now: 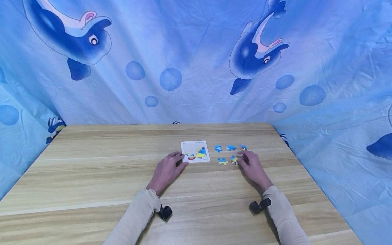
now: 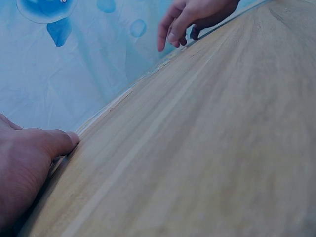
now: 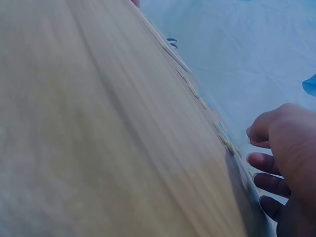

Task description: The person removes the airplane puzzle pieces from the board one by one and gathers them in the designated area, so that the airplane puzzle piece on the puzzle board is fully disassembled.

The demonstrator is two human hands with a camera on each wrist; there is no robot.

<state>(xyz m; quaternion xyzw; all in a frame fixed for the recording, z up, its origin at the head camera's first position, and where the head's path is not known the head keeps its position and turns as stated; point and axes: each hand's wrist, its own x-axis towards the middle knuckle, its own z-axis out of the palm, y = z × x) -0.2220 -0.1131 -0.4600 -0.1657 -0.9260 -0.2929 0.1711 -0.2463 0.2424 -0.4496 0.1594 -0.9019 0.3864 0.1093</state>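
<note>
Pale sleeves (image 1: 131, 217), each with a black wrist device (image 1: 165, 212), lie nearest the camera, on the person's side of the puzzle board (image 1: 190, 147). That board lies flat on the table (image 1: 92, 177), its lower part filled with a yellow, red and blue picture, its upper part bare. Five loose pieces lie to the right of the board: a far row of three (image 1: 231, 148) and a near row of two (image 1: 222, 161).

At the board's left edge rests the left hand (image 1: 168, 170), thumb at the near corner, its grip spread rather than closed round anything. Well right of the board, the right hand (image 1: 251, 166) hangs by the outermost pieces, fingers loosely bent and apart, with nothing seen between them; whether a fingertip touches a piece, one cannot tell.

Each piece looks thin, light and stiff, probably card or thin wood, so little force should be needed. Lying so flat, it may be awkward to lift; opposite edges, at the solid body, seem the best hold, since narrow tabs could bend or chip. The board itself would probably slide easily unless steadied at its rim.
</note>
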